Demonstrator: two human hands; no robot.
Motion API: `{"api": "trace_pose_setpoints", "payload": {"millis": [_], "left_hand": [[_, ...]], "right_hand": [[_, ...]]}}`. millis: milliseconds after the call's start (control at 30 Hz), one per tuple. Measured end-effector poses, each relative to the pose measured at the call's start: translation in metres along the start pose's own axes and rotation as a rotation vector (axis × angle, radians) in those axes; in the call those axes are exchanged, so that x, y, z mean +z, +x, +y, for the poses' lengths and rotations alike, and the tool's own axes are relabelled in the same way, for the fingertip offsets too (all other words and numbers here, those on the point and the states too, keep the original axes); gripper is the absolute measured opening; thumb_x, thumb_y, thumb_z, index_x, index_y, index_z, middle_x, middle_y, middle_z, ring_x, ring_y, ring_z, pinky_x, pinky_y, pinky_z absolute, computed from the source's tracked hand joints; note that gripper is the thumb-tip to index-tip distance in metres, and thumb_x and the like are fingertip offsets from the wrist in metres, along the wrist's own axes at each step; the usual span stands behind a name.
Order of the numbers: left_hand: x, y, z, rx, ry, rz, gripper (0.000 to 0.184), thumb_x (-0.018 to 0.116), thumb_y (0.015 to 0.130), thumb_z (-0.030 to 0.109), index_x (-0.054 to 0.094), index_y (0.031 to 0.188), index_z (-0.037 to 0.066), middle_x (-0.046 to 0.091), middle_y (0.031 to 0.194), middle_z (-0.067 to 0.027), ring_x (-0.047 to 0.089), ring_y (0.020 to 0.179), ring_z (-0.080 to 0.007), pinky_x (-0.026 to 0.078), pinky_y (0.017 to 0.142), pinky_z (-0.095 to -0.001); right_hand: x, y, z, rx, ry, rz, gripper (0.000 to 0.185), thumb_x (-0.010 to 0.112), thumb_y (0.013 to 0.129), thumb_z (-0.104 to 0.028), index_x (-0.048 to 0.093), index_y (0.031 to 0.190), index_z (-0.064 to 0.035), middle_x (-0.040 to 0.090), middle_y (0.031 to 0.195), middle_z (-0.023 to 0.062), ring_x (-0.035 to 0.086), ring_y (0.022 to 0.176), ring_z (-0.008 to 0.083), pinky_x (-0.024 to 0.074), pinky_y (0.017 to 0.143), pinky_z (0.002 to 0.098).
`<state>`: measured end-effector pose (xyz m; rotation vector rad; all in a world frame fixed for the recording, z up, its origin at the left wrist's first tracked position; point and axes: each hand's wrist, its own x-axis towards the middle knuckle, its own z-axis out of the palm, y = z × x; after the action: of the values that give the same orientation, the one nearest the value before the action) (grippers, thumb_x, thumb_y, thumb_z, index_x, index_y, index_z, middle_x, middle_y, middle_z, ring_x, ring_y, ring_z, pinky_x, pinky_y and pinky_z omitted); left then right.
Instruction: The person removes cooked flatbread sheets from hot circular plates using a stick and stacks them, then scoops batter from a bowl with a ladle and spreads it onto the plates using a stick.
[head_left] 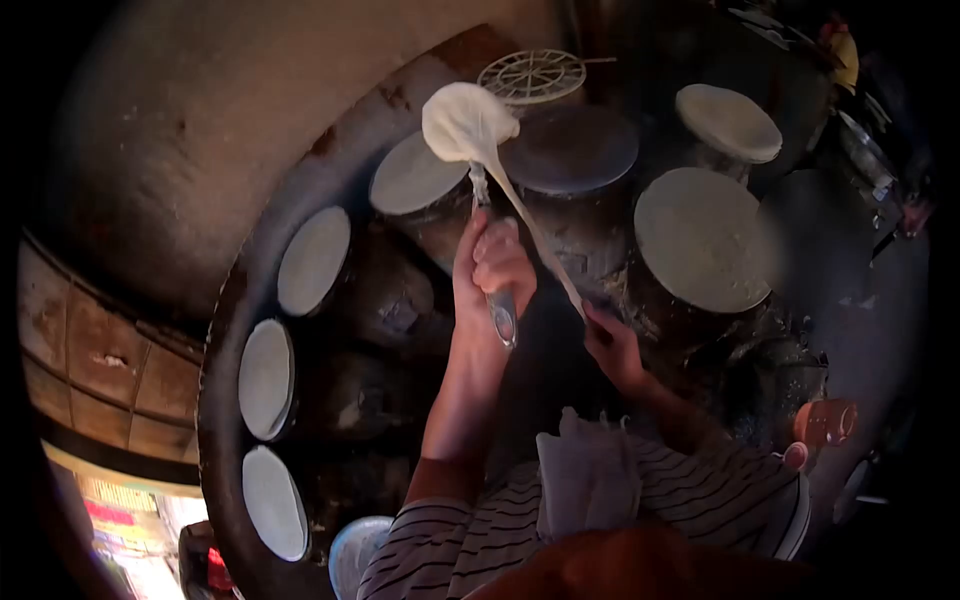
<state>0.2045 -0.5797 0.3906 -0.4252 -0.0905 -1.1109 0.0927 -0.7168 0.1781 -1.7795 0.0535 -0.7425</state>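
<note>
Your left forearm reaches up and forward, and your left hand point(495, 262) is wrapped in a fist around a metal handle point(503, 318), whose looped end pokes out below your fingers. Your right hand point(612, 348) sits lower and to the right of the left one, its arm angled inward, its fingers curled around the near end of a long slender pale strip point(540, 240); whether that is a stick or a stretched strand, you cannot tell from here.

The rounded pale mass point(462, 122) lies just beyond your left fist, at the far end of the handle, and the strip joins it from your right hand.

Past the mass, slightly right, is a dark round plate point(572, 150), with a spoked round rack point(530, 78) behind it. Just ahead and left of your left fist is a pale-topped disc point(412, 178); another pale disc point(315, 262) stands farther left, near the curved counter edge point(222, 320). Beyond your right hand, to the right, lies a large pale round point(705, 240). Between your forearms there is dark open room reaching back to your striped shirt point(500, 545).
</note>
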Motion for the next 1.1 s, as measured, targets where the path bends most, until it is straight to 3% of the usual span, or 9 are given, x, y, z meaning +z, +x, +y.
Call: {"api": "trace_pose_setpoints", "payload": {"millis": [100,167,300,367,433,467,600,733,1100], "left_hand": [[-0.039,0.099,0.056,-0.123,0.024,0.227,0.035,0.045,0.097,0.025,0.04,0.068,0.007,0.037,0.053,0.0013,0.037,0.036,-0.0085,0.034,0.034,-0.0229],[-0.056,0.153,0.07,-0.184,-0.232,0.301,0.034,0.044,0.097,0.023,0.038,0.067,0.008,0.037,0.05,0.0015,0.039,0.036,-0.0087,0.036,0.034,-0.0233],[-0.113,0.229,0.103,-0.263,-0.135,0.496,0.031,0.045,0.096,0.021,0.037,0.069,0.009,0.036,0.051,0.0027,0.039,0.038,-0.0085,0.037,0.036,-0.0234],[-0.135,0.247,0.12,-0.279,0.088,0.604,0.024,0.048,0.096,0.022,0.041,0.076,0.011,0.035,0.055,0.0038,0.038,0.041,-0.0071,0.036,0.036,-0.0214],[-0.151,0.262,0.136,-0.309,0.408,0.67,0.009,0.052,0.095,0.022,0.053,0.091,0.014,0.039,0.06,0.0046,0.037,0.043,-0.005,0.035,0.037,-0.02],[-0.161,0.263,0.144,-0.287,0.776,0.679,0.026,0.054,0.094,0.02,0.051,0.119,0.028,0.04,0.063,0.0044,0.037,0.045,-0.0037,0.033,0.038,-0.0182],[-0.164,0.278,0.165,-0.433,1.334,0.76,0.059,0.056,0.092,0.013,0.03,0.144,0.026,0.04,0.061,0.0026,0.037,0.044,-0.0055,0.031,0.037,-0.0209],[-0.187,0.313,0.219,-0.458,1.66,0.593,0.063,0.057,0.09,0.01,0.028,0.146,0.018,0.039,0.054,0.0013,0.036,0.04,-0.0086,0.033,0.036,-0.0263],[-0.192,0.353,0.327,-0.43,1.765,0.521,0.061,0.056,0.091,0.009,0.03,0.145,0.021,0.039,0.054,0.0012,0.037,0.038,-0.0089,0.032,0.034,-0.0266]], "right_hand": [[-0.09,0.045,-0.013,0.757,0.22,-0.029,0.016,0.056,0.086,-0.009,0.06,0.101,-0.0039,0.059,0.08,0.0019,0.053,0.068,0.0076,0.0437,0.057,0.0257],[-0.103,0.112,0.001,0.742,0.296,0.291,0.025,0.048,0.092,-0.025,0.056,0.075,-0.0081,0.05,0.059,-0.0007,0.045,0.05,0.0089,0.0334,0.044,0.0273],[-0.068,0.169,0.074,0.541,0.237,0.43,0.025,0.054,0.088,-0.013,0.058,0.112,-0.0054,0.059,0.1,0.0094,0.056,0.09,0.0136,0.0473,0.073,0.0278],[-0.047,0.182,0.119,0.708,0.67,0.666,0.036,0.059,0.079,0.003,0.063,0.114,-0.0031,0.063,0.087,0.002,0.055,0.061,0.0088,0.0452,0.05,0.0236],[-0.04,0.196,0.124,0.729,0.594,0.672,0.038,0.06,0.076,0.004,0.064,0.114,-0.003,0.063,0.091,0.0033,0.056,0.064,0.0102,0.0465,0.055,0.0246],[-0.037,0.205,0.129,0.733,0.552,0.677,0.039,0.06,0.075,0.004,0.064,0.113,-0.0029,0.062,0.092,0.004,0.056,0.066,0.0108,0.0472,0.057,0.0252],[0.003,0.206,0.155,0.685,0.118,0.767,0.037,0.057,0.069,0.005,0.062,0.106,0.0023,0.057,0.099,0.0147,0.058,0.082,0.0247,0.0472,0.076,0.0314],[0.04,0.273,0.16,0.381,-0.521,0.83,0.038,0.053,0.067,0.008,0.058,0.104,0.0039,0.053,0.1,0.0245,0.05,0.098,0.0416,0.0438,0.086,0.0415],[0.051,0.326,0.135,0.453,-0.828,0.642,0.04,0.053,0.068,0.006,0.065,0.105,-0.0048,0.06,0.106,0.0117,0.055,0.103,0.0315,0.0462,0.088,0.0374]]}}
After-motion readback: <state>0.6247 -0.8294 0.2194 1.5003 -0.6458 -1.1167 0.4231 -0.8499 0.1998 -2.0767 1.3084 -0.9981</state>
